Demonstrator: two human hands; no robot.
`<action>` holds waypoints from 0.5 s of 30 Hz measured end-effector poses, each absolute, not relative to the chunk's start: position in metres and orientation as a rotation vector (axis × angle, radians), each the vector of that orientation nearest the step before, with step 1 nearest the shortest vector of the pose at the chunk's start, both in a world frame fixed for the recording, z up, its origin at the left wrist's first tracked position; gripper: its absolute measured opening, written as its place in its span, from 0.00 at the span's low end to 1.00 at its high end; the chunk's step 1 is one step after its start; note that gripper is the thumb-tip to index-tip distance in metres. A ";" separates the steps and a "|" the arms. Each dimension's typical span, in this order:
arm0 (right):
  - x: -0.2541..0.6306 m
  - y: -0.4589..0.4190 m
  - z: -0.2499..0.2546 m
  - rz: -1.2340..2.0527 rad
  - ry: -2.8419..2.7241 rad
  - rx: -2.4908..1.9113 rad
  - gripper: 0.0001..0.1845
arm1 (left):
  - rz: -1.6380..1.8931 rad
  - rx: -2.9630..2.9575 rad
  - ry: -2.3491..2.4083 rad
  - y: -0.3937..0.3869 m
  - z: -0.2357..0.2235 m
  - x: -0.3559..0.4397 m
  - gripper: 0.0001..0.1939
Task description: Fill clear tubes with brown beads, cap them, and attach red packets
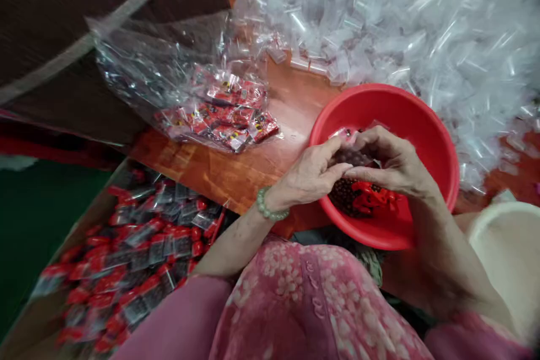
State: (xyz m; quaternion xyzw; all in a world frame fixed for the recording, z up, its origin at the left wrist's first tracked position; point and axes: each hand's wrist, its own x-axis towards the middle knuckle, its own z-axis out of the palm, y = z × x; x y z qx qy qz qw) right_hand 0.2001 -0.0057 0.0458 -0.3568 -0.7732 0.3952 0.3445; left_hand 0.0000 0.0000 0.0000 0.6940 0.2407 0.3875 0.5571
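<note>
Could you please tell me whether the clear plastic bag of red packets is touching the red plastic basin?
Apart. The head view shows the clear plastic bag to the left of the red plastic basin, with wooden tabletop visible between them.

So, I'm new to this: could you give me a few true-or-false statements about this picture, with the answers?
1. The left hand and right hand are over a red plastic basin. True.
2. The left hand wears a wristwatch. False: it wears a pale green bead bracelet.
3. The basin holds dark beads. True.
4. The cardboard box is full of blue packets. False: it holds red-topped packets.
</note>
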 end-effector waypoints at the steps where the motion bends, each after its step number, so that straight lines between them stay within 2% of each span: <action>1: 0.199 -0.006 0.047 1.036 -1.998 -0.949 0.16 | 0.904 1.650 0.566 0.000 0.001 0.000 0.09; 6: 0.198 -0.010 0.053 1.079 -1.956 -1.041 0.24 | 0.927 1.656 0.508 0.002 0.003 0.000 0.08; 15: 0.198 -0.009 0.051 1.132 -1.849 -1.009 0.17 | 0.981 1.464 0.437 0.004 -0.001 0.002 0.08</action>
